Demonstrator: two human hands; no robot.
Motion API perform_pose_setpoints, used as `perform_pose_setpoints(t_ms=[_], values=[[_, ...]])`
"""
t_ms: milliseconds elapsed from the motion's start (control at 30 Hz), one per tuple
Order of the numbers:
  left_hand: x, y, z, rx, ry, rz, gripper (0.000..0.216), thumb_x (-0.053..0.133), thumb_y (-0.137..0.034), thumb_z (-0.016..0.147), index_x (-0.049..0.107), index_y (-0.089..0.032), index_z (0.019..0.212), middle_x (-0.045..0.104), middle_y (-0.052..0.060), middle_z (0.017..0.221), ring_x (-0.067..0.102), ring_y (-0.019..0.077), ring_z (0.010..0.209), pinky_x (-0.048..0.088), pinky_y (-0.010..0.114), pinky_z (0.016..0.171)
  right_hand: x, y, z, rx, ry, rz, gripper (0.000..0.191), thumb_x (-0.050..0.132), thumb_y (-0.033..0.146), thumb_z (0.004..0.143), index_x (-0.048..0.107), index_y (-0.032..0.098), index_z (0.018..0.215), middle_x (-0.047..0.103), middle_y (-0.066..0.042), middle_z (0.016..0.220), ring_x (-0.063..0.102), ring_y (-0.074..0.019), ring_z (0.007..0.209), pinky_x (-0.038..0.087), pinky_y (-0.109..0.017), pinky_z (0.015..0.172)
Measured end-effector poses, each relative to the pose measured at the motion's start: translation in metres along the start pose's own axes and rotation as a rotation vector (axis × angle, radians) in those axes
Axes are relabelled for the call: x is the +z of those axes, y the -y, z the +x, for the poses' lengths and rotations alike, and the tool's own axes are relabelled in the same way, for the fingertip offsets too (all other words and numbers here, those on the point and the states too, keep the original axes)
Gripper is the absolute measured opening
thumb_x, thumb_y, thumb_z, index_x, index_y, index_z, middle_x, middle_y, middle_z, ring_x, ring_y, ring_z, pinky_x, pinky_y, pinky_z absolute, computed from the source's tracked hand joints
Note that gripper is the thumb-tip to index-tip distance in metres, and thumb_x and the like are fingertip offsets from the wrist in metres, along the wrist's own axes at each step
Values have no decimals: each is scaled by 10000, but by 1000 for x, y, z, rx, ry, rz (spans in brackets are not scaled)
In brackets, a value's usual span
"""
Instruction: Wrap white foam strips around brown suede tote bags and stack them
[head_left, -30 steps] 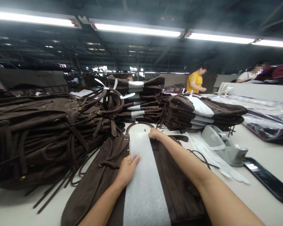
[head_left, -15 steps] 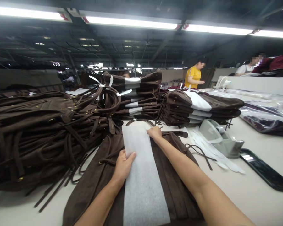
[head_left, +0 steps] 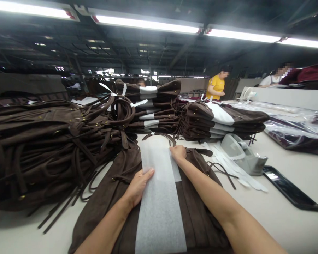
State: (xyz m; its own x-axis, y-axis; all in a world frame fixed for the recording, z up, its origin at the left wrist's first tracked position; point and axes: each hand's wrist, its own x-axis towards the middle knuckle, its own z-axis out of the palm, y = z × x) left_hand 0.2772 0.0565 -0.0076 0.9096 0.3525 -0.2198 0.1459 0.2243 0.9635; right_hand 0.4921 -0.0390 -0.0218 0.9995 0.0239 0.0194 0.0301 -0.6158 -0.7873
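A dark brown suede-like bag (head_left: 100, 208) lies flat on the table before me, its curved handle (head_left: 159, 135) at the far end. Down its middle runs a long strip of white tissue-like paper (head_left: 160, 208). My left hand (head_left: 140, 183) grips the strip's left edge, thumb on top and the other fingers hidden underneath. Near the bag's top, my right hand (head_left: 178, 153) is closed in a pinch at the paper's far right edge. A second layer of paper (head_left: 177, 173) shows just below that hand. Thin drawstrings (head_left: 225, 173) trail off the bag's right side.
Brown bags are heaped at left (head_left: 55, 148), with banded stacks behind (head_left: 161, 93) and to the right (head_left: 198, 121). On the right are a grey tape dispenser (head_left: 254, 164), white strips (head_left: 243, 180), a black phone (head_left: 291, 187) and plastic-wrapped goods (head_left: 294, 130). A person in yellow (head_left: 216, 86) stands beyond.
My right hand has shifted slightly right and towards me, and a second paper layer now shows beneath it. My left hand still holds the strip's edge.
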Motion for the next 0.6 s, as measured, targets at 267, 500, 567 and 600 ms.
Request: perform_pose_setpoints(t_ms=[267, 500, 567, 600], values=[[0, -4, 0, 82, -151, 37, 622, 710, -547, 615, 605, -129, 1063, 685, 103, 893, 649, 266, 774, 517, 372, 701, -3, -7, -15, -9, 70, 169, 202, 669, 318, 769, 662, 183, 620, 685, -57, 656, 664, -195, 722, 422, -215, 571], [-8, -4, -1, 362, -459, 310, 478, 674, -597, 653, 628, -170, 863, 648, 56, 890, 595, 256, 888, 432, 338, 810, -30, -20, -31, 57, 403, 450, 190, 744, 182, 737, 590, 152, 630, 591, 18, 505, 514, -77, 447, 393, -165, 439], [-5, -9, -7, 413, -462, 368, 431, 671, -580, 674, 635, -174, 816, 648, 40, 820, 590, 234, 827, 425, 323, 779, -35, -22, -32, 60, 462, 510, 194, 765, 134, 703, 586, 145, 631, 595, 24, 514, 506, -63, 437, 384, -150, 421], [-3, -12, -9, 434, -457, 388, 419, 671, -571, 682, 639, -174, 814, 651, 35, 804, 587, 224, 806, 425, 314, 765, -37, -23, -33, 58, 483, 535, 202, 772, 114, 689, 581, 144, 628, 589, 31, 509, 499, -57, 430, 377, -145, 411]])
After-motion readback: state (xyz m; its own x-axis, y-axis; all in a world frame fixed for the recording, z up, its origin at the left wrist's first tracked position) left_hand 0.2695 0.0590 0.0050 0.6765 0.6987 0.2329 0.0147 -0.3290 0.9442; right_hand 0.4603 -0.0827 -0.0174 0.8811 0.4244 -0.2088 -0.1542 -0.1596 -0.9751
